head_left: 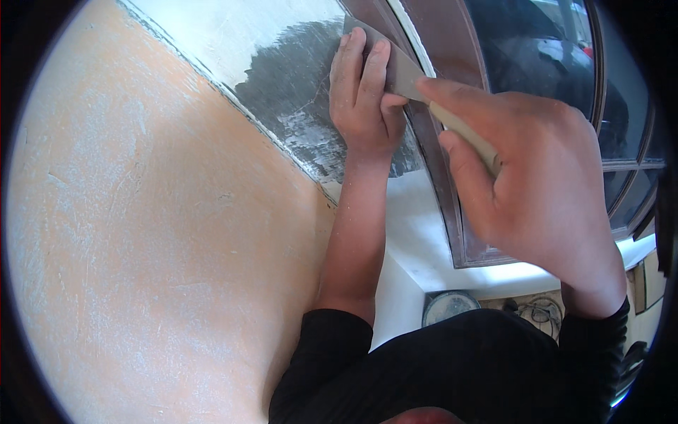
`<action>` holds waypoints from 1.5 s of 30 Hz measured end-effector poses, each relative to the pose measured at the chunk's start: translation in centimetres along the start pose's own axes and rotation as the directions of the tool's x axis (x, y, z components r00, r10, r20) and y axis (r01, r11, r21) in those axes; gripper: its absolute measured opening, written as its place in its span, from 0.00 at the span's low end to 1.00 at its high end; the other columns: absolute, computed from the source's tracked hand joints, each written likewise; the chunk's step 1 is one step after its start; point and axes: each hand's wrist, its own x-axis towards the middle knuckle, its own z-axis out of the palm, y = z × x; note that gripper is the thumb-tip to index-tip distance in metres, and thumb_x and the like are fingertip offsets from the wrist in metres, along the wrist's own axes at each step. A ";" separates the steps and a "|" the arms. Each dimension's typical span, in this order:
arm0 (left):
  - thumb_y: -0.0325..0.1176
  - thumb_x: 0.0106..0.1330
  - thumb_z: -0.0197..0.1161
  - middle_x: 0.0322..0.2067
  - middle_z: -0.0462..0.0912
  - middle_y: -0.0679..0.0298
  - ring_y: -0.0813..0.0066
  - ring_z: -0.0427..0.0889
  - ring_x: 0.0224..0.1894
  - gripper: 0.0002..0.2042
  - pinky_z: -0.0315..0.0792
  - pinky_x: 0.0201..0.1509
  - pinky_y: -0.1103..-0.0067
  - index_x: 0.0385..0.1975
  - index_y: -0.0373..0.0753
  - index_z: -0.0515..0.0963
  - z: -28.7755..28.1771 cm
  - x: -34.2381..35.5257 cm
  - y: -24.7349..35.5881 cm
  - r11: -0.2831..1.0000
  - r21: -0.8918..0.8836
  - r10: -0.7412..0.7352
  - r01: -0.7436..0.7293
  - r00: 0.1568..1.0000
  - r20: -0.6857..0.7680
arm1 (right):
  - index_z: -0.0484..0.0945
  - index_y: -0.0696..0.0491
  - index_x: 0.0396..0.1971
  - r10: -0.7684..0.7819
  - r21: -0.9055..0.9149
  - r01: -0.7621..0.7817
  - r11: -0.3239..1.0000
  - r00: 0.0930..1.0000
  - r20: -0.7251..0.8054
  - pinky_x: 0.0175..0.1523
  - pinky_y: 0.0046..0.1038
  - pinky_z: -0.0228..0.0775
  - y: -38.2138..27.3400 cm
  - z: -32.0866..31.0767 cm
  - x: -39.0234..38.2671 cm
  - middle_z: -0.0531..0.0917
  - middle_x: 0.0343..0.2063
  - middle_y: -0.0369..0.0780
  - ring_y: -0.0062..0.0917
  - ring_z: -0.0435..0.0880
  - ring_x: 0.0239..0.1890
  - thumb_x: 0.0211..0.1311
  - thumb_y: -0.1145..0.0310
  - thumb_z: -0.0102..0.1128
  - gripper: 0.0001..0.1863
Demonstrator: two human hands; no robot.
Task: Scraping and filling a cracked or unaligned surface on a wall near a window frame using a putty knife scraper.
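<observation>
A putty knife (406,76) with a wide grey blade and a pale handle lies slanted across the edge of a dark grey patch (286,67) on the white strip of wall. My right hand (526,162) is closed round its handle, with the index finger stretched along toward the blade. The fingers of my left hand (364,106) are extended, their tips resting flat on the blade, and its thumb is by the blade's lower edge. The blade's far end reaches the brown window frame (445,191). Part of the patch is hidden behind my left hand and forearm.
A peach-coloured wall (162,233) with whitish smears fills the left side, meeting the white strip at a rough edge. Dark glass panes (537,63) are at the right. Below stand a round bucket (450,307) and a coiled cable (542,311).
</observation>
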 end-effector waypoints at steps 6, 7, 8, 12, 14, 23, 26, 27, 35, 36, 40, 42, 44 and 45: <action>0.57 0.76 0.42 0.59 0.75 0.44 0.39 0.75 0.60 0.29 0.69 0.63 0.57 0.56 0.38 0.78 -0.2 -0.1 0.1 0.998 -0.041 -0.051 0.050 0.999 -0.018 | 0.83 0.57 0.49 -0.012 -0.001 0.012 1.000 0.998 0.062 0.38 0.35 0.77 -0.8 -0.3 0.3 0.86 0.32 0.50 0.43 0.86 0.31 0.56 0.76 0.62 0.18; 0.57 0.76 0.42 0.59 0.75 0.44 0.39 0.75 0.60 0.29 0.69 0.63 0.57 0.56 0.38 0.78 -0.2 0.0 0.1 0.998 -0.036 -0.050 0.050 0.999 -0.017 | 0.83 0.57 0.49 -0.015 0.003 0.015 1.000 0.998 0.062 0.38 0.35 0.77 -0.5 -0.2 0.5 0.86 0.32 0.50 0.43 0.86 0.31 0.56 0.76 0.62 0.18; 0.57 0.76 0.42 0.59 0.75 0.45 0.39 0.75 0.60 0.29 0.69 0.63 0.57 0.56 0.38 0.78 -0.1 0.2 -0.1 0.999 0.001 -0.051 0.051 0.999 -0.017 | 0.83 0.57 0.49 -0.024 0.013 0.024 1.000 1.000 0.019 0.38 0.34 0.77 -0.1 -0.1 0.8 0.86 0.32 0.50 0.43 0.86 0.31 0.56 0.76 0.62 0.18; 0.57 0.76 0.42 0.59 0.75 0.45 0.40 0.75 0.60 0.29 0.69 0.63 0.57 0.56 0.37 0.78 0.0 0.0 0.1 0.999 -0.026 -0.048 0.047 0.998 -0.035 | 0.83 0.57 0.49 -0.112 0.007 0.112 0.994 0.993 -0.043 0.39 0.34 0.77 -1.1 0.1 0.8 0.86 0.34 0.51 0.42 0.87 0.32 0.57 0.77 0.61 0.18; 0.57 0.77 0.41 0.59 0.75 0.45 0.40 0.75 0.60 0.29 0.69 0.63 0.57 0.56 0.37 0.78 0.1 0.0 -0.2 0.998 -0.050 -0.046 0.044 0.998 -0.037 | 0.83 0.58 0.49 -0.068 0.040 0.070 0.997 0.997 -0.037 0.39 0.34 0.77 -0.4 0.2 1.2 0.86 0.35 0.51 0.43 0.87 0.33 0.56 0.77 0.61 0.18; 0.56 0.77 0.40 0.58 0.76 0.44 0.39 0.76 0.59 0.29 0.70 0.62 0.56 0.55 0.37 0.78 0.2 0.2 -0.2 0.998 0.052 -0.035 0.038 0.997 -0.061 | 0.83 0.57 0.49 -0.098 0.057 0.101 0.993 0.994 -0.048 0.41 0.34 0.78 -0.2 0.3 1.2 0.86 0.37 0.51 0.44 0.86 0.35 0.56 0.76 0.62 0.18; 0.55 0.78 0.40 0.59 0.75 0.43 0.39 0.75 0.60 0.29 0.69 0.63 0.56 0.56 0.37 0.77 0.1 0.2 -0.5 0.998 -0.052 -0.040 0.036 0.996 -0.080 | 0.83 0.57 0.48 -0.082 0.054 0.084 0.995 0.996 -0.029 0.42 0.34 0.78 -0.4 0.1 1.8 0.86 0.37 0.50 0.44 0.86 0.35 0.56 0.76 0.62 0.18; 0.56 0.78 0.40 0.59 0.75 0.43 0.39 0.75 0.60 0.29 0.69 0.63 0.56 0.56 0.37 0.77 0.2 0.4 -0.5 0.999 0.000 -0.036 0.037 0.996 -0.077 | 0.83 0.57 0.48 -0.023 0.065 0.023 0.998 1.000 0.006 0.42 0.34 0.78 -0.3 0.0 1.8 0.86 0.37 0.50 0.44 0.87 0.35 0.56 0.76 0.62 0.18; 0.57 0.78 0.39 0.58 0.76 0.45 0.40 0.75 0.59 0.30 0.70 0.63 0.57 0.56 0.37 0.77 -0.3 0.2 0.2 0.998 0.030 -0.051 0.053 0.997 -0.053 | 0.83 0.58 0.48 -0.102 0.041 0.103 0.994 0.994 -0.036 0.41 0.35 0.78 -1.1 0.0 0.8 0.86 0.38 0.50 0.44 0.87 0.35 0.55 0.78 0.63 0.18; 0.57 0.78 0.39 0.59 0.76 0.45 0.40 0.75 0.60 0.29 0.69 0.63 0.57 0.56 0.37 0.77 -0.2 0.0 0.3 0.998 -0.018 -0.063 0.062 0.996 -0.060 | 0.83 0.58 0.48 -0.105 0.057 0.107 0.993 0.994 -0.036 0.41 0.34 0.78 -1.3 0.0 0.7 0.86 0.38 0.50 0.44 0.87 0.35 0.55 0.78 0.63 0.18; 0.57 0.78 0.38 0.58 0.76 0.45 0.40 0.75 0.60 0.30 0.69 0.63 0.57 0.55 0.37 0.77 0.0 -0.1 -0.1 0.997 0.014 -0.070 0.071 0.995 -0.071 | 0.83 0.58 0.49 -0.096 0.047 0.097 0.994 0.995 -0.020 0.41 0.35 0.78 -0.7 0.6 1.3 0.86 0.38 0.51 0.43 0.87 0.35 0.55 0.78 0.63 0.19; 0.57 0.78 0.38 0.59 0.76 0.45 0.40 0.75 0.60 0.30 0.68 0.64 0.56 0.56 0.36 0.77 -0.1 -0.3 0.0 0.998 -0.007 -0.065 0.064 0.995 -0.077 | 0.83 0.58 0.48 -0.120 0.077 0.123 0.989 0.992 -0.039 0.42 0.35 0.78 -0.9 0.6 1.1 0.86 0.38 0.51 0.44 0.87 0.35 0.55 0.78 0.63 0.18; 0.56 0.78 0.38 0.59 0.75 0.45 0.40 0.74 0.61 0.30 0.68 0.64 0.56 0.56 0.36 0.77 -0.1 0.3 0.1 0.999 -0.028 -0.037 0.035 0.996 -0.083 | 0.83 0.58 0.48 -0.117 0.057 0.122 0.991 0.991 -0.071 0.41 0.35 0.78 -0.7 0.2 1.1 0.86 0.38 0.51 0.44 0.87 0.35 0.55 0.78 0.62 0.18; 0.56 0.78 0.38 0.59 0.75 0.44 0.40 0.74 0.60 0.30 0.68 0.64 0.56 0.56 0.36 0.77 0.0 0.4 -0.1 0.999 0.011 -0.035 0.036 0.996 -0.078 | 0.83 0.58 0.49 -0.113 0.037 0.116 0.993 0.991 -0.068 0.41 0.35 0.78 -0.5 0.4 1.4 0.86 0.38 0.51 0.44 0.87 0.36 0.55 0.78 0.62 0.18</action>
